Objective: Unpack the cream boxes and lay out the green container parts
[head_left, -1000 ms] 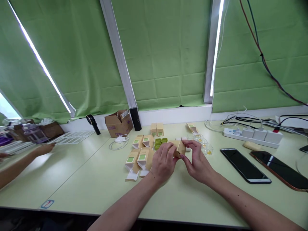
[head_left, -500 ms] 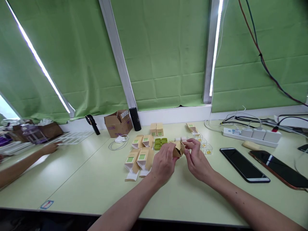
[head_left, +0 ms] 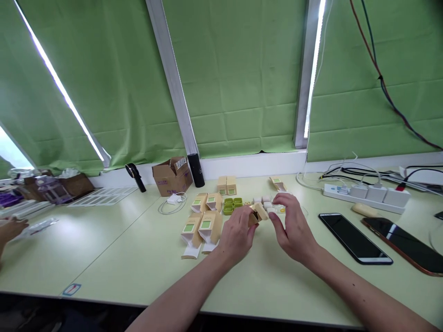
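Observation:
My left hand (head_left: 238,233) grips a small tan carton (head_left: 258,213) with its end flap open, just above the pale green table (head_left: 138,258). To its right, my right hand (head_left: 295,227) hovers over the small clear cases (head_left: 278,209), fingers curled down at them; what they pinch, if anything, is hidden. Left of my hands lie several tan cartons with green labels (head_left: 199,228), flaps open. Small green trays (head_left: 231,205) sit just behind the carton.
Two closed cartons (head_left: 226,185) and a brown cardboard box (head_left: 172,176) stand near the window sill. Two phones (head_left: 355,237) and a white power strip (head_left: 367,194) lie at the right. Another person's hand (head_left: 12,229) rests at the far left with a clear bag.
My right hand left the carton and moved back right over the clear cases. My left hand still holds the carton. The other person's hand drew back to the left.

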The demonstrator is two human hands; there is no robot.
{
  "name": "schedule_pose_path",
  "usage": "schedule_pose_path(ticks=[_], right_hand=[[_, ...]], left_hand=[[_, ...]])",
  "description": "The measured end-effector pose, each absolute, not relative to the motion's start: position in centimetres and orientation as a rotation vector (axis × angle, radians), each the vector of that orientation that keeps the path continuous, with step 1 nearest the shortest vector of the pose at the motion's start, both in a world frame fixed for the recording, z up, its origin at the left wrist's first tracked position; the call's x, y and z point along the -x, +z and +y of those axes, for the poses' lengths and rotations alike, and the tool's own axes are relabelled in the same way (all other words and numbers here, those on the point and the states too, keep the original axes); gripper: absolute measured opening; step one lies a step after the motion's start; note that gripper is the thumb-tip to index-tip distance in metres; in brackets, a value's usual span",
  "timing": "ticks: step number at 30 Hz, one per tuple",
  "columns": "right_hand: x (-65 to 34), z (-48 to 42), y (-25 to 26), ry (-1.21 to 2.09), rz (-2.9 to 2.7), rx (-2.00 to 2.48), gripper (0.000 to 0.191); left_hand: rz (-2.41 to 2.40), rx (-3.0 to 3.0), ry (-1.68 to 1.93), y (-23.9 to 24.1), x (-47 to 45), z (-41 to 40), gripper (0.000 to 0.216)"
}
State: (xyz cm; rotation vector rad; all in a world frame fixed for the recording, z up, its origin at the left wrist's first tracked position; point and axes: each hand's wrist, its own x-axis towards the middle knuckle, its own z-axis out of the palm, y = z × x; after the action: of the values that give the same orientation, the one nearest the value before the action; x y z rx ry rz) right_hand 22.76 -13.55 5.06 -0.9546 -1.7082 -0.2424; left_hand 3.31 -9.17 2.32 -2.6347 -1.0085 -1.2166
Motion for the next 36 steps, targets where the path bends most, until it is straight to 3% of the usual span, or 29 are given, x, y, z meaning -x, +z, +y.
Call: schedule_pose_path(ticks=[7, 16, 27, 36], right_hand=[[-20.5, -14.6, 4.4, -0.414, -2.042, 0.659, 0.027], [-22.7, -12.5, 4.2, -0.480, -1.904, 0.843, 0.024], [-23.5, -11.4, 3.0, -0.247, -1.926, 1.117, 0.032], [-23.7, -11.2, 2.9, -0.077, -1.893, 1.159, 0.022]], left_hand=[[-0.973, 2.606, -1.219, 2.0, -3.2, -8.7, 0.042], [-1.007, 2.672, -1.238, 2.4, -3.3, -9.1, 0.050], [-1.007, 2.665, -1.248, 1.8, -3.2, -8.6, 0.068], [-1.046, 2.651, -1.337, 1.5, -3.2, -8.3, 0.068]])
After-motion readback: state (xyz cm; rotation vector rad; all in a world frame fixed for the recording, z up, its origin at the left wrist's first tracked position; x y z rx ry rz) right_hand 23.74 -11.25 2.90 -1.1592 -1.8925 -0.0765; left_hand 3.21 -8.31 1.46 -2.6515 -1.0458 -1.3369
